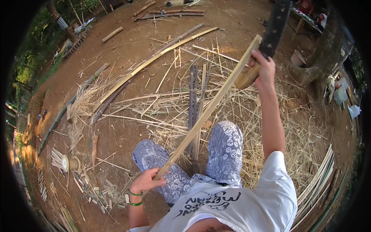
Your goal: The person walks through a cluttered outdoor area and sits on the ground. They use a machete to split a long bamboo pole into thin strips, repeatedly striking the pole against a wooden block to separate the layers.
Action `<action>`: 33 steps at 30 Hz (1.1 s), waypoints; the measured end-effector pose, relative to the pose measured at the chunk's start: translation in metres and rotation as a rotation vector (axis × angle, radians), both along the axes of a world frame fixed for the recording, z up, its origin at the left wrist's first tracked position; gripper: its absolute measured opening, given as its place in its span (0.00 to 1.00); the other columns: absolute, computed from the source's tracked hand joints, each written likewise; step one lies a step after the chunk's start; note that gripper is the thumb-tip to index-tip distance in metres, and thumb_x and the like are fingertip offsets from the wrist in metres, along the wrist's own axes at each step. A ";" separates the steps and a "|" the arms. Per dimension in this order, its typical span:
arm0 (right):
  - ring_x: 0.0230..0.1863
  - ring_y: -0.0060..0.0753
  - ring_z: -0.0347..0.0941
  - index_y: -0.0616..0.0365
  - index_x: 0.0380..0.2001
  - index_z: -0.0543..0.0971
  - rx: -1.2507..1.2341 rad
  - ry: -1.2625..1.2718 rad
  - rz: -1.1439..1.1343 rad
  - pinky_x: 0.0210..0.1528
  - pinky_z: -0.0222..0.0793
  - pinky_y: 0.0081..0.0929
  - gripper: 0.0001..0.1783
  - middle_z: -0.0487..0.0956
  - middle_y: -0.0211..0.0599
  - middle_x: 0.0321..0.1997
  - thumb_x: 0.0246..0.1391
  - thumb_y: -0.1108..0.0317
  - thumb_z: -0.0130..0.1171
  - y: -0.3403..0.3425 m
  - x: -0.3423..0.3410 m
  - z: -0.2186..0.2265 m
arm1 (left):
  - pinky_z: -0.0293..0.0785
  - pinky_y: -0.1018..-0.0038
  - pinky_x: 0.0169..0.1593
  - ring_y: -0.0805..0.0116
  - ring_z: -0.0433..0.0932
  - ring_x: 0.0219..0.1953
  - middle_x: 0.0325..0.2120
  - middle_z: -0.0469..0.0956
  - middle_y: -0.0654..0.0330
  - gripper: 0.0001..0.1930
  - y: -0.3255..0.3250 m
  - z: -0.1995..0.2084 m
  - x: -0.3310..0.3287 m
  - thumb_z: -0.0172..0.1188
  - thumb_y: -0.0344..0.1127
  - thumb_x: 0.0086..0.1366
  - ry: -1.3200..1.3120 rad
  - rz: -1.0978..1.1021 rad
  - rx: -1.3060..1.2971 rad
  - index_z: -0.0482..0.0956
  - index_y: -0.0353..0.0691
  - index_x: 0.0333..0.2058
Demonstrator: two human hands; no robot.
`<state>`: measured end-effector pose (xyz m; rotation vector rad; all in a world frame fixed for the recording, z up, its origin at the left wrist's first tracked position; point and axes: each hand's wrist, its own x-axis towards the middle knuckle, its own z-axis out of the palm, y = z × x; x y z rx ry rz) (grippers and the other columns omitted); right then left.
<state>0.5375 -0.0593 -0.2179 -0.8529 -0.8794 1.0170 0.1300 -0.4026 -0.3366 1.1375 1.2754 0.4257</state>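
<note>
A long pale bamboo strip point(207, 112) slants across the middle, from low left to upper right. Its lower end is gripped in my left hand point(147, 181), which wears green bands at the wrist, over my left knee. My right hand point(265, 69) is raised at the upper right, closed around a machete point(275, 29) with a wide dark blade and a wooden handle. The blade points up and away. The strip's upper end lies against the fingers of my right hand; whether they also grip it is hard to tell.
Several dark bamboo strips point(191, 104) lie between my knees. Shavings point(278, 127) litter the ground around me. Long bamboo poles point(77, 96) rest at the left, near a spool point(72, 164). A bucket point(297, 58) stands beside a tree; people sit at a table at the far right.
</note>
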 end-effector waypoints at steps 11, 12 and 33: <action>0.20 0.22 0.67 0.62 0.30 0.78 -0.504 -0.643 -0.236 0.24 0.62 0.23 0.10 0.75 0.31 0.22 0.53 0.66 0.64 0.004 0.124 -0.110 | 0.54 0.81 0.24 0.85 0.59 0.22 0.21 0.63 0.75 0.10 0.053 0.009 -0.012 0.56 0.37 0.69 0.188 0.480 0.388 0.78 0.36 0.40; 0.20 0.20 0.66 0.60 0.29 0.77 -0.667 -0.728 -0.236 0.23 0.60 0.20 0.08 0.72 0.28 0.21 0.53 0.67 0.64 -0.010 0.122 -0.134 | 0.55 0.82 0.24 0.85 0.60 0.22 0.21 0.64 0.75 0.10 0.070 0.010 -0.007 0.55 0.36 0.70 0.203 0.500 0.426 0.77 0.36 0.41; 0.42 0.58 0.80 0.63 0.41 0.81 -1.221 -1.290 -0.138 0.44 0.74 0.47 0.33 0.82 0.57 0.37 0.40 0.46 0.69 -0.143 0.122 -0.484 | 0.69 0.57 0.33 0.55 0.73 0.27 0.26 0.74 0.54 0.17 0.273 -0.299 0.145 0.61 0.47 0.63 0.581 0.544 0.241 0.71 0.37 0.30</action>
